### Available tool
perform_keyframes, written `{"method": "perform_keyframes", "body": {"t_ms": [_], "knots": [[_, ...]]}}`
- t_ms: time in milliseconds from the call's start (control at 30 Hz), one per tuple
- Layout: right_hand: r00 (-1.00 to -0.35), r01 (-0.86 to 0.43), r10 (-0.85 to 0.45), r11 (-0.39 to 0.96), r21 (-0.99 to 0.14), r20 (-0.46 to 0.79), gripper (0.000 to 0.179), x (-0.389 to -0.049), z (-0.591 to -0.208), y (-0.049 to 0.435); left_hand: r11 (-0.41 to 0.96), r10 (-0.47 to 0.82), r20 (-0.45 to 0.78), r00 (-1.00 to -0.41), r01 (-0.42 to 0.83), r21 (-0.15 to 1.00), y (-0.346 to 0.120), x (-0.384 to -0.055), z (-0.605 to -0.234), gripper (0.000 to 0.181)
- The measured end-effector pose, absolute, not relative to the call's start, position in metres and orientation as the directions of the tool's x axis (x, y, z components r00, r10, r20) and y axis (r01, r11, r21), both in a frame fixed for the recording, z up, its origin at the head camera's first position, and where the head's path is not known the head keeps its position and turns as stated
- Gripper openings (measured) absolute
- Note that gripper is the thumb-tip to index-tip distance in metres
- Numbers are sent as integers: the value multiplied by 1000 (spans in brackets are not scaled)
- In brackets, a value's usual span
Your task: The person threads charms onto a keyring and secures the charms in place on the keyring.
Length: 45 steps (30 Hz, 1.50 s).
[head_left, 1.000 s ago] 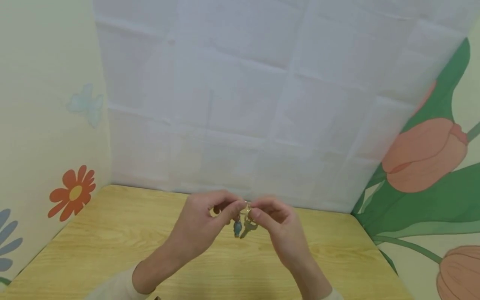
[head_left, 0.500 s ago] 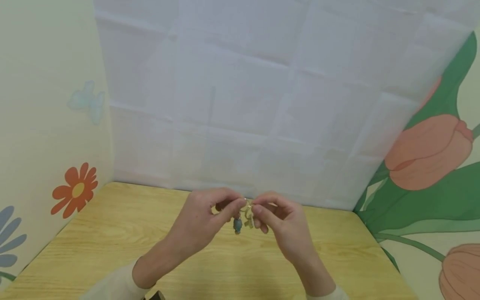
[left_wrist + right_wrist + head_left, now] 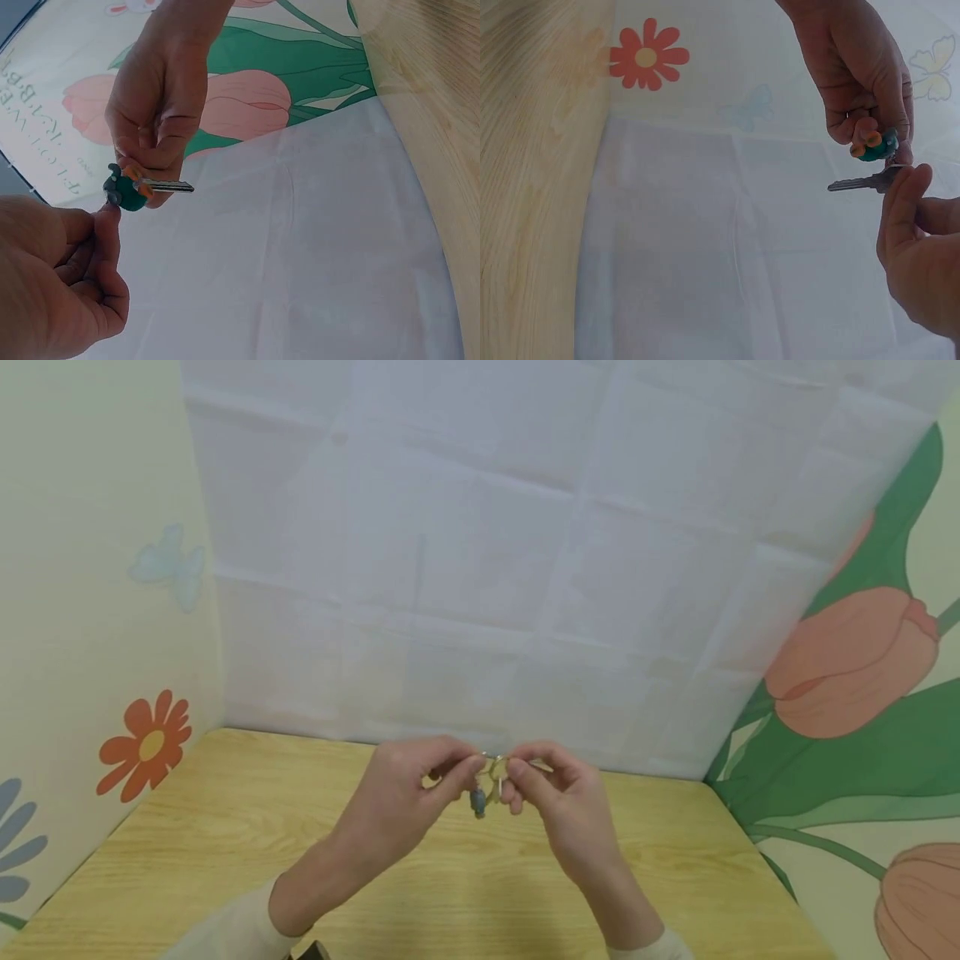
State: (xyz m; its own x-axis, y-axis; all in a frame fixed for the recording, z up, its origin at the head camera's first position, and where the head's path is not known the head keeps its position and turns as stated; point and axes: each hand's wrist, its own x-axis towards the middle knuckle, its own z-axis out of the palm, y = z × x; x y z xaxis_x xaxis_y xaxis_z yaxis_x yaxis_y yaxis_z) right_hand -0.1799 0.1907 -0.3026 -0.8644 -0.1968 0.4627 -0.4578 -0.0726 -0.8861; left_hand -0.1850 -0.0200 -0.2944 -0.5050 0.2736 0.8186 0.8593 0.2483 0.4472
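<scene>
Between the two hands in the head view is a thin, gold-coloured key ring [image 3: 497, 766]. My left hand [image 3: 405, 802] pinches its left side with thumb and index finger. Thumb and index finger of my right hand [image 3: 573, 810] pinch the ring's right side, close to the key. Below the ring dangles a small blue-green figure charm [image 3: 478, 802], with orange parts that show in both wrist views. A metal key [image 3: 859, 181] sticks out beside the charm, its toothed blade pointing towards the table side. The fingertips hide part of the ring and the key's head.
Under the hands lies a wood-grain table [image 3: 300, 827]. A creased white sheet [image 3: 450, 568] rises behind it. Printed walls stand at both sides, one with a red flower [image 3: 146, 745], the other with tulips [image 3: 855, 664]. A small dark object [image 3: 311, 952] shows at the bottom edge.
The charm and key have risen slightly towards the fingers. The key has turned from hanging down between the hands to lying by the right fingers. Both hands keep hold of the ring.
</scene>
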Motion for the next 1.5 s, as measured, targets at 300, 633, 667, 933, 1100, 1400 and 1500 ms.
{"method": "perform_keyframes", "body": {"t_ms": [300, 633, 667, 933, 1100, 1400, 1500], "knots": [[-900, -373, -204, -95, -923, 385, 24, -180, -302, 196, 232, 402, 644, -651, 753, 616, -23, -188, -296, 13], [-903, -367, -232, -21, -930, 362, 25, -180, -300, 201, 207, 453, 518, -725, 651, 730, -27, -196, -295, 22], [-902, -370, -233, -19, -929, 364, 25, -180, -300, 201, 206, 452, 523, -723, 655, 727, -27, -196, -295, 20], [-886, -392, -252, -40, -919, 389, 24, -179, -300, 200, 170, 480, 557, -678, 695, 699, -29, -195, -295, 13], [-888, -393, -243, -41, -919, 391, 24, -180, -301, 199, 172, 470, 587, -659, 721, 671, -28, -194, -295, 10], [-904, -274, -268, -240, -932, 334, 17, -183, -303, 198, 151, 434, 692, -578, 803, 576, -26, -195, -299, 10], [-891, -249, -336, -201, -947, 306, 18, -182, -301, 203, 136, 428, 699, -573, 806, 577, -27, -194, -299, 10]]}}
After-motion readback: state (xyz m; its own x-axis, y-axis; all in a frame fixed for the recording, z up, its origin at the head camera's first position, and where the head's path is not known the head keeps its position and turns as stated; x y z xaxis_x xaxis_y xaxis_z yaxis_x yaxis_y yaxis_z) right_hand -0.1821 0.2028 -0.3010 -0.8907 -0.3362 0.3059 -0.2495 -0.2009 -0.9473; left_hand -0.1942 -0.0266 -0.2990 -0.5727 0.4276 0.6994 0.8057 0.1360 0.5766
